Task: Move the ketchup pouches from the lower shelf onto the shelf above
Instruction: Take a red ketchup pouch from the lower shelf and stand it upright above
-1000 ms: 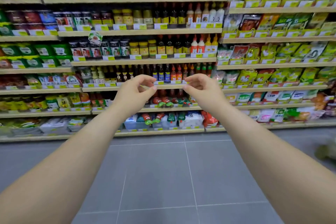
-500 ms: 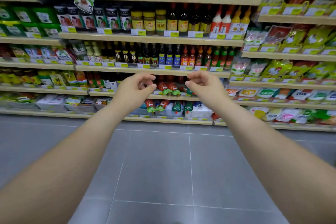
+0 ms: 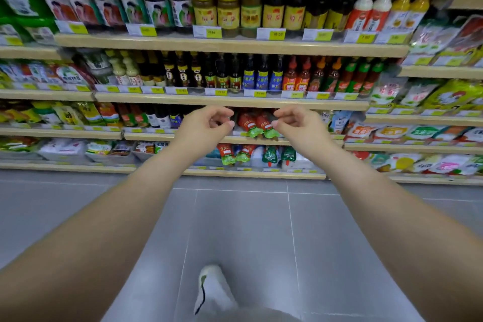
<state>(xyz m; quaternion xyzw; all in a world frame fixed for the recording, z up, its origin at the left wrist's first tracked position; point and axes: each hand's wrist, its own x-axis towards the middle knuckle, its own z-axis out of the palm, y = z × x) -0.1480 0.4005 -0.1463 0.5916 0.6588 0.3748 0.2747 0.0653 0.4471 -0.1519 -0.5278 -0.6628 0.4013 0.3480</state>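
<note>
Ketchup pouches (image 3: 232, 155) sit on the bottom shelf (image 3: 256, 173), below my hands. My left hand (image 3: 206, 125) and right hand (image 3: 300, 125) are half curled, holding nothing. I might grab the pouches above by mistake.

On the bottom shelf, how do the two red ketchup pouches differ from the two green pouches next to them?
The red ketchup pouches sit left of the green pouches. The red ones have red bodies and bright green lower ends; the green ones are dark green with a small red spot low down. The red pair leans to one side; the green pair hangs straighter. Both pairs stand at the front of the bottom shelf, below both hands.
</note>
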